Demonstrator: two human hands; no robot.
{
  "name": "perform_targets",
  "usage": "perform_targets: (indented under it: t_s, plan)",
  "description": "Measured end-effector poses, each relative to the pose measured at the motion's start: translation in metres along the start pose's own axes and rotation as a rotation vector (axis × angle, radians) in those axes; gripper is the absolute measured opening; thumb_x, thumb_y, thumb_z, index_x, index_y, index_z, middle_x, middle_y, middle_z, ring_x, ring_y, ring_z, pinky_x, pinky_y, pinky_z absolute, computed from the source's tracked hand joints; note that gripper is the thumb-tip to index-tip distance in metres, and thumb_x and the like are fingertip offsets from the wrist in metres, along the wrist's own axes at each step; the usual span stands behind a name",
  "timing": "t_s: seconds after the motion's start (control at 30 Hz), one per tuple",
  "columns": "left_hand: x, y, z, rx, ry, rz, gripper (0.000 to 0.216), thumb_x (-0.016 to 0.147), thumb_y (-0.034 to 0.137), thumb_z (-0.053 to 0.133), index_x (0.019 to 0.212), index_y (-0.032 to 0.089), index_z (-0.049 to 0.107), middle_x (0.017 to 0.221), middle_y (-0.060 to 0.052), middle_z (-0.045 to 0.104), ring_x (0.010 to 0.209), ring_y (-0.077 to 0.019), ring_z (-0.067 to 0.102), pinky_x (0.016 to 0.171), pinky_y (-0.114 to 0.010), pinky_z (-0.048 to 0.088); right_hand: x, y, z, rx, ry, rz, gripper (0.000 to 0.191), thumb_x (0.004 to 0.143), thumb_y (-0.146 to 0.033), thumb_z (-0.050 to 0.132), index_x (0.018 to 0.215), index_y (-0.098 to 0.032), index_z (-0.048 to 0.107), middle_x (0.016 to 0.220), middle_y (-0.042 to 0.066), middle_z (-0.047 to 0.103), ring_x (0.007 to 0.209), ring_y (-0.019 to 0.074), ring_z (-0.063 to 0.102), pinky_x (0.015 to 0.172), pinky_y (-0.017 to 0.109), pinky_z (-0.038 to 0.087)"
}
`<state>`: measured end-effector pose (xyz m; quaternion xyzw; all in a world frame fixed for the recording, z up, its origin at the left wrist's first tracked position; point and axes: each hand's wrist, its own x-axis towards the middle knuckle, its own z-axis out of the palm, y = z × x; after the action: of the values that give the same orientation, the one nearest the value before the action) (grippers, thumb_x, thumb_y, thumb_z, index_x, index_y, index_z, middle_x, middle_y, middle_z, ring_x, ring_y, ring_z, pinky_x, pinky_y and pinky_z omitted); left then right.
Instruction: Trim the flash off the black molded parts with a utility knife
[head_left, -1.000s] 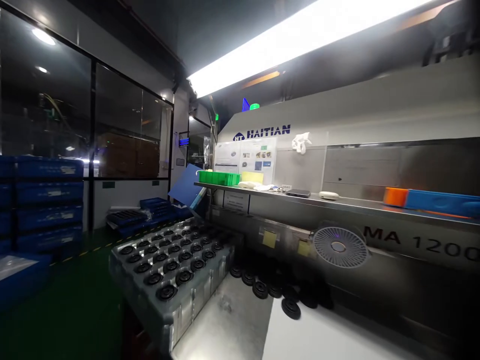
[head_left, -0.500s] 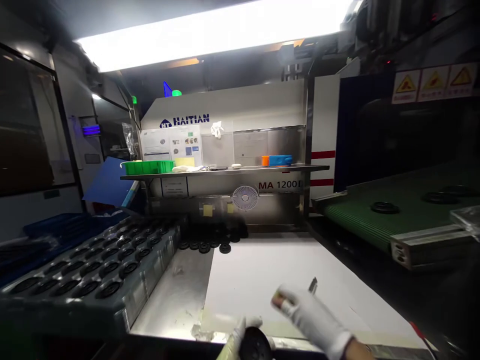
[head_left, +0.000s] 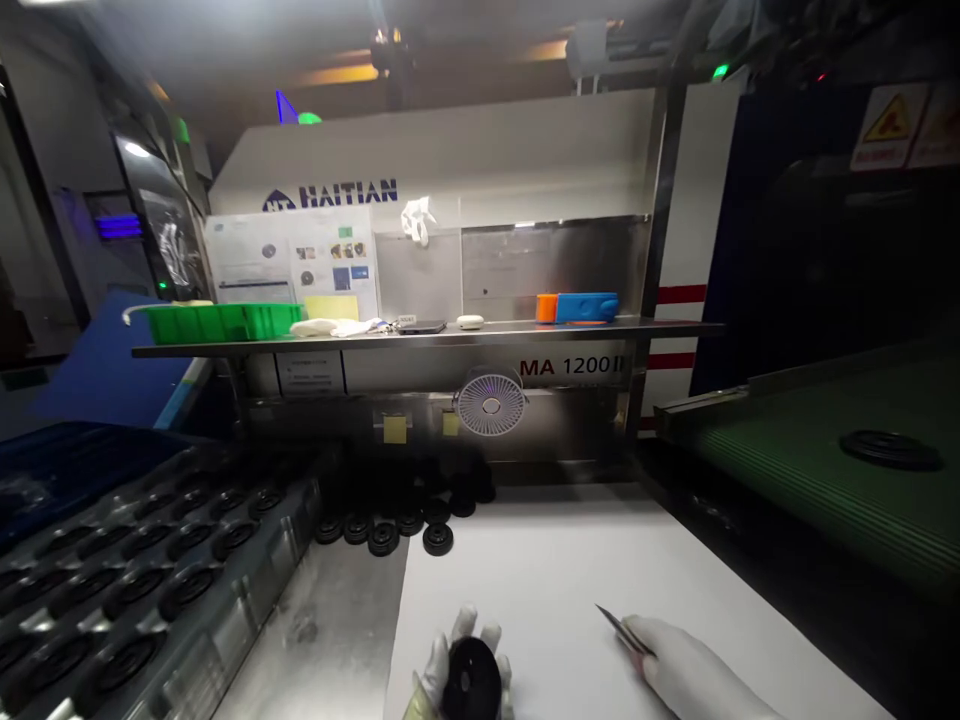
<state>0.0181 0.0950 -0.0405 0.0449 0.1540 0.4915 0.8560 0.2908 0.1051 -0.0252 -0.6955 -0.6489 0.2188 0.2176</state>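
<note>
- The left hand (head_left: 441,662), in a white glove, was closed around a black disc (head_left: 471,682). The fingers curled over the disc's upper rim, and the disc faced the camera at the bottom edge of the view.
- The right hand (head_left: 679,670), also gloved, pinched a thin metal tool (head_left: 622,628). The tool's pointed end was directed up and left and sat low over the sheet. Whether it touched the sheet cannot be told.
- Both hands were over the near part of a white sheet (head_left: 555,560) on the steel bench (head_left: 337,620), well apart from each other.
- The sheet between and beyond the hands was bare up to its far edge.
- Loose black discs (head_left: 390,525) were clustered just past the sheet's far left corner, under a small fan (head_left: 491,403).
- To the left, a moulded tray (head_left: 247,600) bordered the bench, its pockets filled with discs.
- To the right, a dark gap separated the sheet's edge from a green conveyor belt (head_left: 787,470), which carried one disc-shaped part (head_left: 889,450).
- Behind, a steel shelf (head_left: 495,333) carried a green bin (head_left: 217,320).
</note>
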Motion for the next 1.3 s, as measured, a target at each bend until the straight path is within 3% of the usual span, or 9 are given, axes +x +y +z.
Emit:
perform_targets:
  t_s: [0.1,0.17,0.33,0.47,0.63,0.73,0.9,1.1,1.3]
  plan:
    - [0.002,0.006,0.01,-0.093,0.066,-0.157,0.031,0.063,0.051,0.066,0.077,0.024,0.069,0.086,-0.003,0.07,0.077,-0.0217,0.062,0.06,-0.029,0.045,-0.014,-0.032,0.006,0.398,-0.104,-0.025,0.02,0.082,-0.031,0.035,0.064,-0.023,0.043,0.057,-0.003,0.046,0.051,0.0153,0.048,0.047,0.026,0.034]
    - [0.001,0.009,0.016,-0.135,0.164,-0.172,0.025,0.074,0.043,0.057,0.073,0.019,0.065,0.083,-0.006,0.068,0.08,-0.0216,0.062,0.061,-0.03,0.045,-0.025,-0.055,0.012,0.547,-0.173,-0.062,0.02,0.083,-0.033,0.034,0.078,-0.022,0.049,0.064,-0.003,0.048,0.056,0.0145,0.048,0.048,0.025,0.035]
    - [-0.002,0.015,0.027,-0.062,0.467,0.083,0.02,0.077,0.038,0.049,0.084,0.021,0.056,0.08,-0.005,0.063,0.08,-0.0221,0.061,0.067,-0.037,0.047,-0.048,-0.104,0.034,0.41,-0.152,-0.189,0.021,0.083,-0.036,0.034,0.085,-0.024,0.05,0.078,0.0,0.057,0.072,0.0181,0.053,0.064,0.027,0.042]
    - [-0.003,0.017,0.034,0.063,0.369,0.091,0.033,0.071,0.042,0.062,0.097,0.023,0.055,0.077,-0.002,0.06,0.065,-0.0166,0.058,0.055,-0.029,0.044,-0.054,-0.118,0.05,0.267,-0.123,-0.21,0.029,0.089,-0.042,0.027,0.068,-0.025,0.039,0.066,-0.002,0.052,0.063,0.0175,0.05,0.058,0.028,0.038]
    - [-0.006,0.012,0.039,0.085,0.223,0.182,0.005,0.072,0.02,0.06,0.072,0.015,0.059,0.073,-0.004,0.059,0.072,-0.0169,0.058,0.063,-0.027,0.045,-0.047,-0.117,0.06,0.202,-0.128,-0.227,0.025,0.088,-0.036,0.03,0.07,-0.025,0.042,0.07,-0.001,0.056,0.066,0.0187,0.052,0.06,0.029,0.038]
    - [-0.003,0.008,0.042,0.09,0.131,0.227,0.008,0.071,0.017,0.057,0.064,0.014,0.059,0.068,-0.004,0.058,0.068,-0.0168,0.057,0.063,-0.028,0.046,-0.048,-0.12,0.062,0.174,-0.089,-0.233,0.027,0.09,-0.036,0.026,0.073,-0.025,0.044,0.071,-0.001,0.057,0.065,0.0191,0.053,0.059,0.03,0.038]
    - [0.001,0.0,0.049,0.051,0.206,0.275,0.018,0.075,0.022,0.056,0.059,0.014,0.059,0.062,-0.004,0.057,0.063,-0.0155,0.055,0.066,-0.03,0.049,-0.051,-0.123,0.068,0.089,-0.013,-0.233,0.025,0.091,-0.033,0.028,0.076,-0.025,0.046,0.07,0.0,0.057,0.063,0.0182,0.053,0.058,0.029,0.038]
    - [0.006,-0.005,0.055,-0.025,0.295,0.351,0.013,0.074,0.014,0.054,0.062,0.013,0.059,0.064,-0.002,0.057,0.064,-0.0137,0.056,0.068,-0.028,0.05,-0.055,-0.123,0.079,0.092,0.029,-0.229,0.025,0.092,-0.033,0.03,0.077,-0.025,0.048,0.069,-0.002,0.058,0.061,0.0173,0.054,0.057,0.028,0.036]
    - [0.013,-0.008,0.053,0.001,0.271,0.44,0.006,0.075,0.016,0.055,0.072,0.015,0.06,0.073,-0.002,0.059,0.072,-0.0138,0.059,0.079,-0.032,0.05,-0.06,-0.129,0.082,0.112,0.041,-0.221,0.024,0.092,-0.03,0.031,0.075,-0.025,0.048,0.067,-0.002,0.059,0.061,0.0171,0.055,0.056,0.028,0.035]
